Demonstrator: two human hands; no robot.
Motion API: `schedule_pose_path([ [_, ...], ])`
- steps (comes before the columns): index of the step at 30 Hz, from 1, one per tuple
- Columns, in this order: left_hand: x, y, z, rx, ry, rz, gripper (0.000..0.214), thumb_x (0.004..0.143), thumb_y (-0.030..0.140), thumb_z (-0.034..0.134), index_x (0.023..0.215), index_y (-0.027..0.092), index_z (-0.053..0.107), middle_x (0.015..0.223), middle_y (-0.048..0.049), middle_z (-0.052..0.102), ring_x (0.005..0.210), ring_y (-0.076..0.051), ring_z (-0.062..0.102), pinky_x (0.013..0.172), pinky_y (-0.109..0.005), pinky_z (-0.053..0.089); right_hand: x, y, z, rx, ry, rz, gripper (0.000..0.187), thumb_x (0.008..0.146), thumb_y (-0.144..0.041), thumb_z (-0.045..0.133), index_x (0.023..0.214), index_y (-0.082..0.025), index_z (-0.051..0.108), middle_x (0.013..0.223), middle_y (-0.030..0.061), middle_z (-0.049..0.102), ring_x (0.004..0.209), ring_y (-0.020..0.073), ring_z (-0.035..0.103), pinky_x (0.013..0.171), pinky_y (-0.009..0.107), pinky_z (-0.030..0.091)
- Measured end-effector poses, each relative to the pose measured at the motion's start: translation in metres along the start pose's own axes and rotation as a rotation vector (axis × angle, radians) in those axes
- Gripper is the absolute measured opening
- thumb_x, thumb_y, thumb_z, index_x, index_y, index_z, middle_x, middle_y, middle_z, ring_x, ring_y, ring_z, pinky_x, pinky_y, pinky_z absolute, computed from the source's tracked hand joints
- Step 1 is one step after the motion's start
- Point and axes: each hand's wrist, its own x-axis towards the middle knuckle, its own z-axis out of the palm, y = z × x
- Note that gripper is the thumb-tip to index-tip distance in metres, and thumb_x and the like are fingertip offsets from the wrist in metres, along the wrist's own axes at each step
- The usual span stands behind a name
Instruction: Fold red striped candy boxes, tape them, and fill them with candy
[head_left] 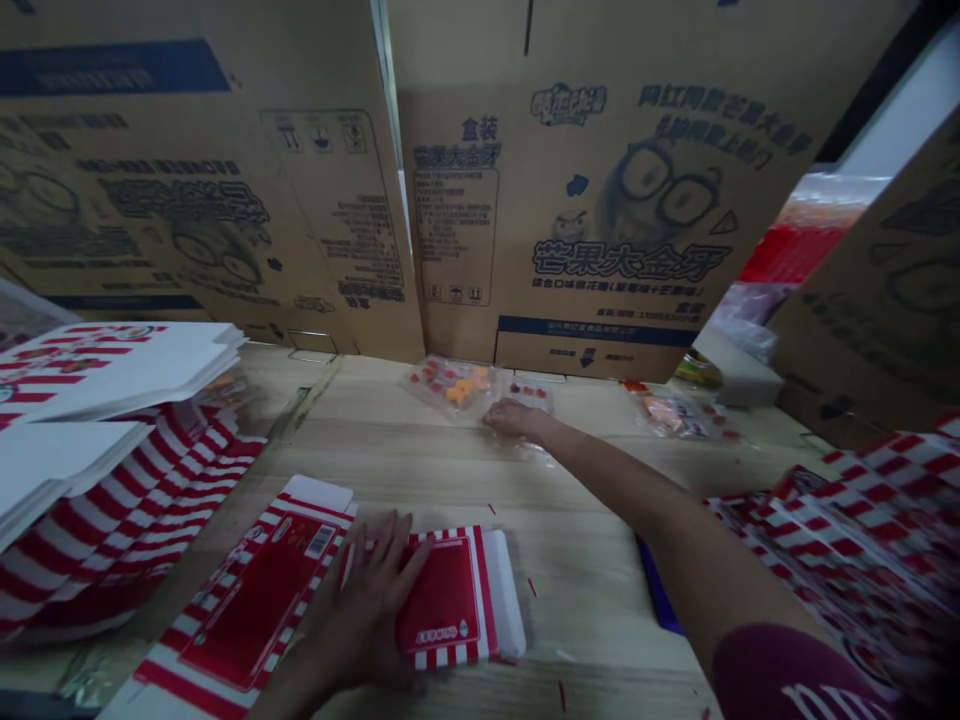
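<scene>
Left hand [360, 610] lies open and flat, fingers spread, pressing on one red-and-white striped carton blank [442, 600]; maroon sleeve [787, 680] leads to the right hand [514, 418], stretched across the wooden table [585, 490] and resting on the middle of three clear candy packets [529, 396], its grip impossible to tell; two stacks of white-and-red blanks [97, 370] sit left, one checkered pile [840, 560] right; three upright printed cardboard cartons [600, 230] stand farthest.
</scene>
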Motion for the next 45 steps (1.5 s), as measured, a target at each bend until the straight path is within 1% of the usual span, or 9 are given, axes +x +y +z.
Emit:
schedule_pose_path([
  [6, 0.005, 0.024, -0.010, -0.119, 0.021, -0.050, 0.114, 0.049, 0.050, 0.075, 0.147, 0.013, 0.032, 0.143, -0.0259, 0.039, 0.134, -0.044, 0.034, 0.111, -0.061, 0.017, -0.032, -0.020, -0.017, 0.128, 0.027, 0.003, 0.026, 0.075, -0.002, 0.054, 0.091, -0.017, 0.067, 0.091, 0.0084, 0.071, 0.086, 0.0194, 0.063, 0.074, 0.024, 0.043],
  [12, -0.020, 0.040, 0.010, -0.117, 0.203, -0.285, 0.103, 0.054, 0.054, 0.072, 0.142, 0.012, 0.040, 0.133, -0.0247, 0.045, 0.119, -0.044, 0.043, 0.103, -0.058, 0.028, -0.075, -0.020, -0.021, 0.244, 0.281, 0.182, 0.040, 0.086, -0.007, 0.032, 0.117, -0.011, 0.058, 0.090, 0.0090, 0.068, 0.079, 0.0197, 0.061, 0.073, 0.028, 0.044],
  [16, -0.029, 0.045, 0.017, -0.085, 0.289, -0.365, 0.100, 0.056, 0.054, 0.070, 0.141, 0.011, 0.040, 0.134, -0.0241, 0.044, 0.122, -0.043, 0.040, 0.105, -0.058, 0.024, -0.095, -0.042, -0.010, 0.473, 0.434, 0.159, 0.039, 0.086, -0.014, 0.039, 0.116, -0.013, 0.065, 0.095, 0.0097, 0.070, 0.084, 0.0203, 0.063, 0.080, 0.030, 0.046],
  [25, -0.030, 0.048, 0.016, -0.056, 0.408, -0.359, 0.094, 0.055, 0.050, 0.073, 0.137, 0.014, 0.043, 0.134, -0.0228, 0.043, 0.124, -0.042, 0.037, 0.107, -0.058, 0.019, -0.125, -0.106, -0.013, 0.551, 0.135, -0.117, 0.036, 0.095, -0.019, 0.042, 0.122, -0.024, 0.064, 0.097, 0.0062, 0.065, 0.087, 0.0173, 0.061, 0.077, 0.026, 0.045],
  [29, -0.028, 0.050, 0.019, -0.045, 0.431, -0.295, 0.099, 0.053, 0.049, 0.075, 0.140, 0.016, 0.040, 0.133, -0.0209, 0.043, 0.125, -0.041, 0.036, 0.111, -0.057, 0.013, -0.122, -0.120, -0.008, 0.500, -0.044, -0.153, 0.035, 0.095, -0.023, 0.046, 0.125, -0.032, 0.061, 0.109, 0.0071, 0.064, 0.102, 0.0205, 0.059, 0.099, 0.044, 0.037],
  [33, -0.025, 0.051, 0.019, -0.069, 0.370, -0.300, 0.101, 0.053, 0.052, 0.074, 0.141, 0.017, 0.039, 0.134, -0.0203, 0.044, 0.123, -0.040, 0.039, 0.110, -0.056, 0.015, -0.111, -0.137, 0.010, 0.663, -0.023, -0.039, 0.025, 0.080, -0.014, 0.064, 0.097, -0.030, 0.074, 0.124, 0.0049, 0.062, 0.124, 0.0285, 0.048, 0.108, 0.062, 0.014],
  [36, -0.023, 0.048, 0.018, -0.091, 0.285, -0.307, 0.102, 0.054, 0.055, 0.073, 0.142, 0.017, 0.040, 0.135, -0.0218, 0.044, 0.123, -0.041, 0.040, 0.108, -0.056, 0.019, -0.107, -0.143, 0.025, 0.771, 0.095, 0.094, 0.022, 0.075, -0.009, 0.064, 0.085, -0.025, 0.075, 0.117, 0.0038, 0.066, 0.117, 0.0248, 0.054, 0.108, 0.052, 0.027],
  [39, -0.023, 0.043, 0.018, -0.104, 0.214, -0.278, 0.106, 0.054, 0.060, 0.072, 0.144, 0.016, 0.037, 0.142, -0.0244, 0.038, 0.130, -0.042, 0.035, 0.108, -0.056, 0.019, -0.117, -0.128, 0.035, 0.803, 0.281, 0.343, 0.026, 0.084, -0.016, 0.049, 0.098, -0.018, 0.071, 0.120, 0.0111, 0.063, 0.110, 0.0230, 0.059, 0.097, 0.041, 0.044],
  [45, -0.021, 0.037, 0.021, -0.121, 0.148, -0.261, 0.119, 0.048, 0.065, 0.075, 0.146, 0.015, 0.033, 0.149, -0.0262, 0.030, 0.135, -0.044, 0.029, 0.107, -0.058, 0.019, -0.165, -0.085, 0.036, 0.849, 0.448, 0.727, 0.043, 0.088, -0.041, 0.044, 0.116, -0.012, 0.060, 0.091, 0.0137, 0.068, 0.091, 0.0266, 0.064, 0.085, 0.041, 0.048],
])
